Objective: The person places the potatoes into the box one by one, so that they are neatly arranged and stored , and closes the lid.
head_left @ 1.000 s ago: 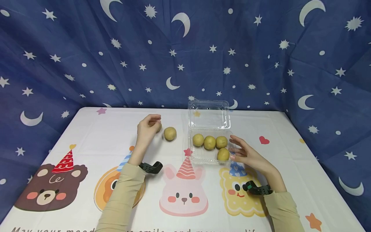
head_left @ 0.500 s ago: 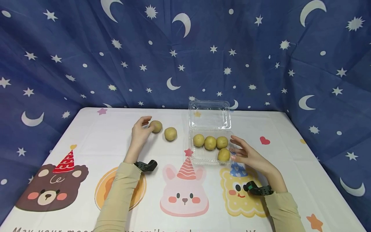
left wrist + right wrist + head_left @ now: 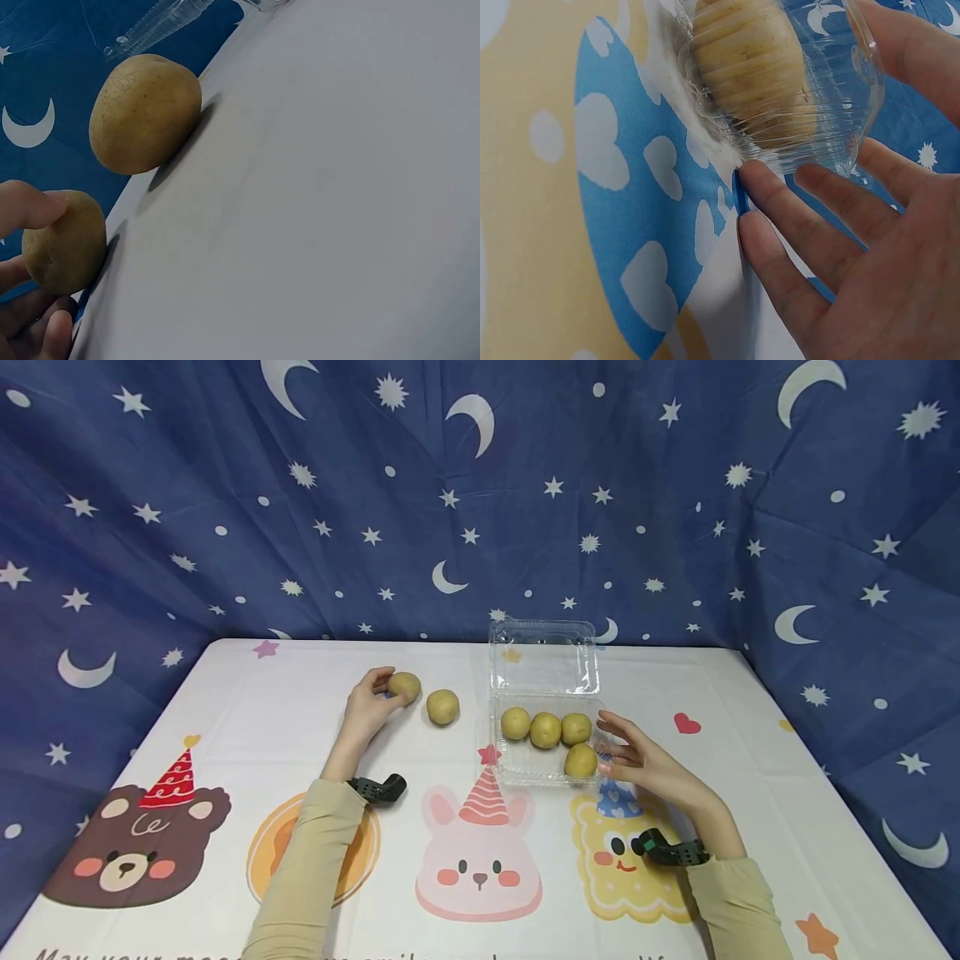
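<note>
At the back of the table, left of centre, my left hand [image 3: 367, 706] holds a small yellow-brown potato [image 3: 405, 687]. In the left wrist view the thumb presses on this potato [image 3: 66, 244] and the other fingers curl behind it. A second potato [image 3: 443, 707] lies just to its right. My right hand [image 3: 648, 764] rests with loosely extended fingers along the right side of a clear plastic clamshell box [image 3: 525, 772]. Inside, three potatoes [image 3: 545, 731] form a row, and another potato [image 3: 581, 762] sits at the front right corner, close to my right fingertips.
The box's clear lid [image 3: 543, 657] stands raised at the back, near the blue star-and-moon curtain [image 3: 480, 510]. A white tablecloth [image 3: 480, 935] with cartoon animal prints covers the table. Both wrists wear black camera bands.
My left hand drew back leftward, uncovering the potato it had hidden, then its fingers came in around that potato. My right hand and the box have stayed in place.
</note>
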Demonstrator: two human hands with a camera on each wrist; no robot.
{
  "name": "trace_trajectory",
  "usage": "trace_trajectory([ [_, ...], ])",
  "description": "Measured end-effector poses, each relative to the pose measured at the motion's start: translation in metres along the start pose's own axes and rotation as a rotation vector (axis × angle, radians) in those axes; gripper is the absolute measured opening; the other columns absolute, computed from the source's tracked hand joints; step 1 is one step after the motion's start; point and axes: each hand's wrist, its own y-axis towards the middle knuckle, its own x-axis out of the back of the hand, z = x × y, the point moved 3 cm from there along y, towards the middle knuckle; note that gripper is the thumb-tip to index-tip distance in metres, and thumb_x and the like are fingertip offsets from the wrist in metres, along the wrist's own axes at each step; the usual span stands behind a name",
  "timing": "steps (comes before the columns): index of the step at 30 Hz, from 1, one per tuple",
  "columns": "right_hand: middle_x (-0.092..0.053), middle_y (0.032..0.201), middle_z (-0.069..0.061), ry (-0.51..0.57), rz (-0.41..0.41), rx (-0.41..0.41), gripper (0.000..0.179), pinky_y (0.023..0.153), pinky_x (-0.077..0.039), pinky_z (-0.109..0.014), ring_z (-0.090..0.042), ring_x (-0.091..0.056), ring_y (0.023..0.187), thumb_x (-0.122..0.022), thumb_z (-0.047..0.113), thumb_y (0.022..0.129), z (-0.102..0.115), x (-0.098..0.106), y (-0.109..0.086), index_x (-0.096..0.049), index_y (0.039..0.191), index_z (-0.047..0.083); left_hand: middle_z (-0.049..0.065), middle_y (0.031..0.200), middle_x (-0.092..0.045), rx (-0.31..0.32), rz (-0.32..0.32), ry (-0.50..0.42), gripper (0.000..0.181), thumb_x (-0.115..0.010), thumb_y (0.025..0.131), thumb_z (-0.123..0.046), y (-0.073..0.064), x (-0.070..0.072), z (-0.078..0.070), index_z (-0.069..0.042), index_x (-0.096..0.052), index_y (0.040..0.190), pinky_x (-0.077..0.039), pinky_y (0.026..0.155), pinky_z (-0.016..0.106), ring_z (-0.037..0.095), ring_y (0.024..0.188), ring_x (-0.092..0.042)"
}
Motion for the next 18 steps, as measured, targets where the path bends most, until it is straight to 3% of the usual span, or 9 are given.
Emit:
trace_trajectory([
  [7, -0.018, 0.158, -0.021, 0.007, 0.003, 0.002, 0.083, 0.108, -0.033, -0.06, -0.046, -0.037, 0.137, -0.065, 0.019, 0.091, -0.0001, 0.0, -0.0005, -0.012, 0.155, 0.016, 0.019, 0.14, -0.049, -0.036, 0.001, 0.04, 0.063, -0.071, 0.085, -0.017, 0.0011, -0.0046, 0.0022, -0.006, -0.044, 0.14, -0.036, 0.11, 0.046, 0.033, 0.13, -0.045],
  [18, -0.018, 0.159, -0.02, 0.015, 0.004, -0.007, 0.083, 0.108, -0.033, -0.06, -0.045, -0.037, 0.137, -0.065, 0.02, 0.09, -0.0022, 0.0001, 0.0005, -0.013, 0.154, 0.018, 0.021, 0.135, -0.053, -0.043, -0.063, 0.044, 0.061, -0.073, 0.083, -0.018, -0.0007, -0.0048, 0.0027, -0.005, -0.049, 0.137, -0.037, 0.109, 0.045, 0.034, 0.127, -0.049],
])
